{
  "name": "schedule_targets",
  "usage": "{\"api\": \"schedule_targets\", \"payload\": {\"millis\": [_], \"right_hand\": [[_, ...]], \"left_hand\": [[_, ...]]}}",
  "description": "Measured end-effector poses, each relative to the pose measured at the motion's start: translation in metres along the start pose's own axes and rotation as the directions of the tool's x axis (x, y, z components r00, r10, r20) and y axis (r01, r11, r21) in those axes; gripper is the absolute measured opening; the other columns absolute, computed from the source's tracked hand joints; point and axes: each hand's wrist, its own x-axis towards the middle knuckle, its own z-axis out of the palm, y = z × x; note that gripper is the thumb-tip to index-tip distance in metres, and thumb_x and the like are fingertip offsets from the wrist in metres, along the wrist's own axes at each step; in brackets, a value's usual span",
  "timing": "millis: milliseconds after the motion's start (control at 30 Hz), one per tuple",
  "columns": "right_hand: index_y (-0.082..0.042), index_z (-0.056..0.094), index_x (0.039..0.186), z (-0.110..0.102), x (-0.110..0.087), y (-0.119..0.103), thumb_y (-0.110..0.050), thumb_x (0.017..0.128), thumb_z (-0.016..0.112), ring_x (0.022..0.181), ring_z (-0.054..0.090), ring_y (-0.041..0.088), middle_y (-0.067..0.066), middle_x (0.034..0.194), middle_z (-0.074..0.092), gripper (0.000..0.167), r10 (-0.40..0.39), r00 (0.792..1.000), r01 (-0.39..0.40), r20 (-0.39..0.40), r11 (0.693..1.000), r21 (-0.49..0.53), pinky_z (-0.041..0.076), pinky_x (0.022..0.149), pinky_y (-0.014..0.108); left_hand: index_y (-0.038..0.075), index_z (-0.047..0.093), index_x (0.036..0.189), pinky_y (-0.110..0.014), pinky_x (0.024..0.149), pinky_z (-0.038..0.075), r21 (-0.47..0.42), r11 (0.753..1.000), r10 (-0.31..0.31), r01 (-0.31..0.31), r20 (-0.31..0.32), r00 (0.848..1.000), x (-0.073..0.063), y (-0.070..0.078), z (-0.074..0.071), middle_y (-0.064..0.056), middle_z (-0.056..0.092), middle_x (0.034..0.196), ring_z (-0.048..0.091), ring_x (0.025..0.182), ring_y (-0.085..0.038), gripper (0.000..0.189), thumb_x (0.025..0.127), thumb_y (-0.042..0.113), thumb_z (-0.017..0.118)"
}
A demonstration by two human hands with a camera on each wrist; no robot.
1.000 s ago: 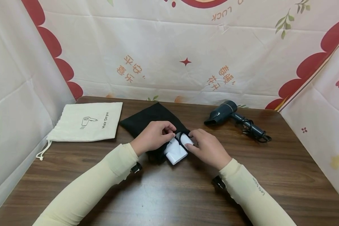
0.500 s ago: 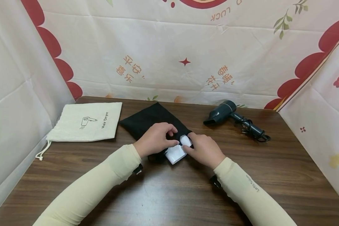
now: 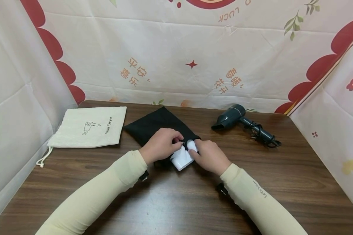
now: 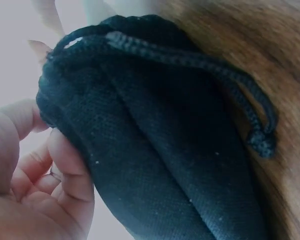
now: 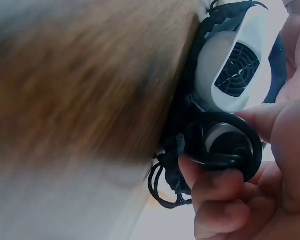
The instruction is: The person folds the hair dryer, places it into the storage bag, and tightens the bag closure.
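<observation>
A black drawstring bag (image 3: pixel 161 122) lies flat on the table, its mouth turned toward me. The nozzle of a white hair dryer (image 3: pixel 180 159) sticks out of that mouth; the rest of it is inside the bag. In the left wrist view, my left hand (image 4: pixel 45 175) pinches the bag's rim between thumb and fingers. My right hand (image 3: pixel 213 156) grips the end of the dryer's handle. Seen from the right wrist, its fingers curl round a black cord (image 5: pixel 257 145) looped at that end, beside the nozzle grille (image 5: pixel 238 70).
A dark hair dryer (image 3: pixel 230 117) with its cord wrapped round the handle lies at the back right of the brown table (image 3: pixel 164 209). At the left lies a cream drawstring bag (image 3: pixel 89 127) printed "Hair Dryer". A patterned cloth (image 3: pixel 176 65) stands behind the table.
My right hand has shifted slightly left, closer to the bag's mouth. A loop of black cord seen across the white hair dryer a second ago no longer stands out. My left hand stays at the rim.
</observation>
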Motion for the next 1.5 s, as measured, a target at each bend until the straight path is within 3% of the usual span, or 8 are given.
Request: {"api": "schedule_targets", "payload": {"millis": [500, 833, 1100, 1200, 1300, 1500], "right_hand": [[-0.002, 0.062, 0.090, 0.005, 0.009, -0.012, -0.023, 0.099, 0.060, 0.054, 0.050, 0.017, 0.003, 0.067, 0.053, 0.023, -0.050, 0.993, 0.051, -0.110, 0.999, 0.009, 0.041, 0.050, 0.029], [-0.005, 0.063, 0.081, 0.004, 0.022, -0.018, -0.018, 0.099, 0.056, 0.056, 0.052, 0.019, 0.004, 0.067, 0.053, 0.023, -0.032, 0.994, 0.037, -0.106, 0.998, 0.045, 0.046, 0.055, 0.032], [-0.009, 0.061, 0.068, 0.004, 0.030, -0.023, -0.009, 0.096, 0.055, 0.058, 0.051, 0.020, 0.002, 0.063, 0.052, 0.028, -0.083, 0.990, 0.081, -0.116, 0.996, -0.023, 0.048, 0.060, 0.038], [-0.006, 0.067, 0.075, 0.006, 0.032, -0.024, -0.007, 0.095, 0.055, 0.062, 0.055, 0.020, 0.004, 0.066, 0.057, 0.023, -0.106, 0.984, 0.103, -0.141, 0.994, -0.029, 0.051, 0.065, 0.041], [-0.003, 0.072, 0.093, 0.007, 0.033, -0.025, -0.008, 0.096, 0.056, 0.070, 0.060, 0.021, 0.008, 0.079, 0.066, 0.018, -0.124, 0.979, 0.123, -0.165, 0.992, -0.018, 0.054, 0.073, 0.044], [-0.002, 0.070, 0.112, 0.009, 0.034, -0.026, -0.008, 0.098, 0.055, 0.080, 0.064, 0.023, 0.012, 0.099, 0.070, 0.022, -0.128, 0.977, 0.131, -0.171, 0.991, 0.008, 0.054, 0.080, 0.044]], "left_hand": [[0.009, 0.075, 0.107, -0.026, 0.075, 0.049, -0.020, 0.997, 0.070, -0.071, -0.060, 0.996, -0.001, 0.004, -0.006, 0.001, 0.068, 0.094, 0.058, 0.080, -0.010, 0.018, 0.094, 0.009, 0.064], [0.007, 0.074, 0.106, -0.026, 0.075, 0.049, -0.047, 0.995, 0.089, -0.093, -0.085, 0.992, -0.002, 0.005, -0.009, 0.001, 0.067, 0.093, 0.058, 0.080, -0.010, 0.016, 0.093, 0.009, 0.064], [0.007, 0.074, 0.105, -0.026, 0.072, 0.048, -0.064, 0.992, 0.097, -0.105, -0.112, 0.989, -0.002, 0.005, -0.011, 0.002, 0.064, 0.089, 0.056, 0.077, -0.010, 0.015, 0.094, 0.010, 0.064], [0.007, 0.074, 0.105, -0.026, 0.072, 0.048, -0.065, 0.991, 0.107, -0.116, -0.124, 0.987, -0.001, 0.004, -0.011, 0.002, 0.064, 0.089, 0.056, 0.077, -0.010, 0.015, 0.094, 0.009, 0.064], [0.007, 0.074, 0.104, -0.025, 0.072, 0.048, -0.066, 0.990, 0.114, -0.124, -0.136, 0.984, -0.001, 0.004, -0.012, 0.002, 0.064, 0.089, 0.056, 0.077, -0.010, 0.015, 0.094, 0.008, 0.063], [0.007, 0.074, 0.105, -0.025, 0.072, 0.048, -0.066, 0.990, 0.115, -0.125, -0.146, 0.983, -0.001, 0.002, -0.012, 0.002, 0.064, 0.089, 0.056, 0.076, -0.010, 0.015, 0.094, 0.008, 0.064]]}}
